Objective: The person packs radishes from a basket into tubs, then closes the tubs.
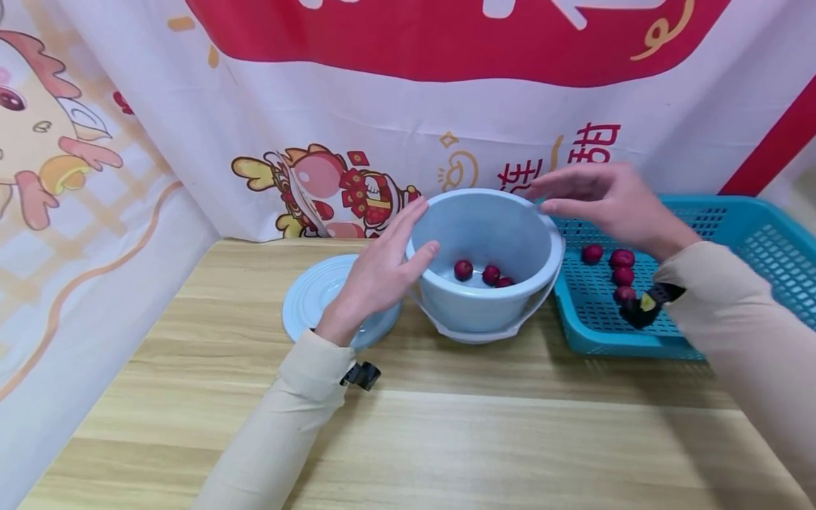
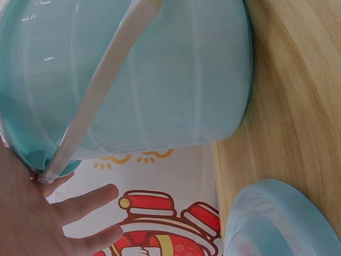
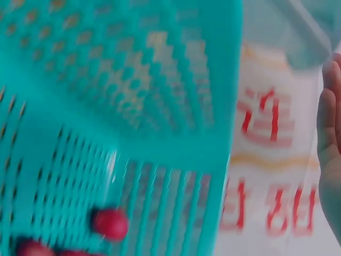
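Nearest me, a cream-coloured cloth sleeve on the right arm [image 1: 752, 347] slants in across the pale wood-grain table [image 1: 484, 453], with its match on the left arm [image 1: 274, 425]. Between them stands a light blue round plastic bucket [image 1: 484, 312], upright, its pale plastic handle [image 1: 472, 335] hanging down the near side. Three small round dark-red fruits [image 1: 463, 270] show on the bucket's floor, one of them partly hidden by the rim. To the right, close beside it, a teal perforated plastic basket [image 1: 625, 343] holds more such fruits, four of which I can count past the arm. A round light blue plastic lid [image 1: 325, 287] lies left of the bucket, partly behind the left hand [image 1: 379, 273]. That hand has its fingers long and parted, laid along the bucket's left rim with the thumb over the mouth. Opposite, the right hand [image 1: 602, 198] is by the right rim, thumb and fingers apart and pinching nothing; whether it touches, I cannot tell. My reading is that the step in hand is settling or adjusting the bucket, with fruit divided between both containers. Shifting it would call for matched holds on either side and a level base, lest the fruit roll; fetching another would want the right hand lowered into the basket.
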### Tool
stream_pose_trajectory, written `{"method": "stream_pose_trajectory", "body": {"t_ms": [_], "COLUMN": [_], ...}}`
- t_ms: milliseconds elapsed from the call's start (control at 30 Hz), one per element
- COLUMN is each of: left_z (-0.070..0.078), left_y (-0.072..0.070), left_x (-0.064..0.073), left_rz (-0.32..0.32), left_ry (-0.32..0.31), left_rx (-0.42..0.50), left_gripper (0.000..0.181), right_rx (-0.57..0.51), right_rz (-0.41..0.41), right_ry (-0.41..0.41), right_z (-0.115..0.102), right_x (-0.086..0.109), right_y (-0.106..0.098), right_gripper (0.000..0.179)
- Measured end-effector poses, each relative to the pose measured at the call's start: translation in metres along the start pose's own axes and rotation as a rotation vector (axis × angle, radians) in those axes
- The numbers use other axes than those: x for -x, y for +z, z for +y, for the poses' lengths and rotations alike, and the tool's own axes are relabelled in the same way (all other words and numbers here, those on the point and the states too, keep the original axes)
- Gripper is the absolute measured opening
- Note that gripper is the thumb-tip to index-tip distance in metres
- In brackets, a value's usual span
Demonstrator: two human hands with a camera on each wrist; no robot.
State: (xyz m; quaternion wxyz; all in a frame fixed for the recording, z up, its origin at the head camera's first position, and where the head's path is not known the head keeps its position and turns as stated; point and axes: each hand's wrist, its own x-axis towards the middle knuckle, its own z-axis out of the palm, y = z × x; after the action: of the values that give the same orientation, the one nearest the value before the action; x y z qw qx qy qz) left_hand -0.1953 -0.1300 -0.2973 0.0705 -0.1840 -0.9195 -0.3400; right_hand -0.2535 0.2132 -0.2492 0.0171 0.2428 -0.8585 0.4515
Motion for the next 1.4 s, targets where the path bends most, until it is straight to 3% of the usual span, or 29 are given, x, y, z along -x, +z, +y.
{"method": "stream_pose_trajectory", "body": {"t_ms": [233, 500, 967, 1400], "left_z": [-0.001, -0.002, -0.001, 0.0], "left_y": [-0.001, -0.001, 0.0, 0.001], "left_x": [0.0, 0.002, 0.002, 0.001], "left_rz": [0.009, 0.004, 0.003, 0.007], "left_ry": [-0.004, -0.01, 0.001, 0.009], "left_rx": [-0.006, -0.006, -0.007, -0.007], "left_gripper": [0.074, 0.075, 0.075, 0.074], "right_rx": [0.081, 0.167, 0.196, 0.207], "right_rz": [0.001, -0.067, -0.175, -0.273], "right_ry": [0.224, 0.4, 0.521, 0.532], "right_z": [0.047, 0.089, 0.136, 0.159], "right_x": [0.016, 0.031, 0.038, 0.045], "right_y": [-0.041, -0.067, -0.082, -0.088], "right_gripper": [0.059, 0.07, 0.08, 0.071]}}
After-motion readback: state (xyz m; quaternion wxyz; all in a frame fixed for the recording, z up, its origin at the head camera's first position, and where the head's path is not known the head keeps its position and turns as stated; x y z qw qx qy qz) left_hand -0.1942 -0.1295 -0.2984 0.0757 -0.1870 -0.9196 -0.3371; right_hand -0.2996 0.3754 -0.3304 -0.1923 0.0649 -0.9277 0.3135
